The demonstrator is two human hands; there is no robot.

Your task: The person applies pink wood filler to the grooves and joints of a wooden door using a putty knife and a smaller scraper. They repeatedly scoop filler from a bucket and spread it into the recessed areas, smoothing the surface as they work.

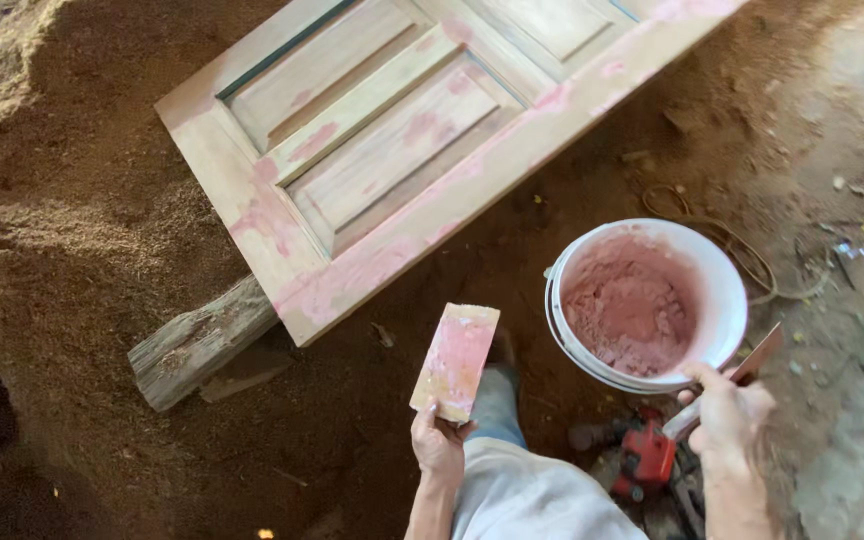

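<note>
1. My left hand (439, 440) is clamped on the lower end of a flat rectangular board (456, 360) smeared with pink filler, held upright ahead of my knee.
2. My right hand (730, 415) is closed on the rim of a white bucket (727, 290) and also grips a thin flat blade (747, 375) that angles up past the rim.
3. The bucket holds pink powder (632, 305) and hangs above the dirt floor (832, 130).
4. A red power tool (647, 458) lies below the bucket, near my right wrist.
5. Beyond the board, a panelled wooden door (392, 140) patched in pink rests on a rough log (197, 345).
6. Sawdust (62, 200) is heaped to the left.
</note>
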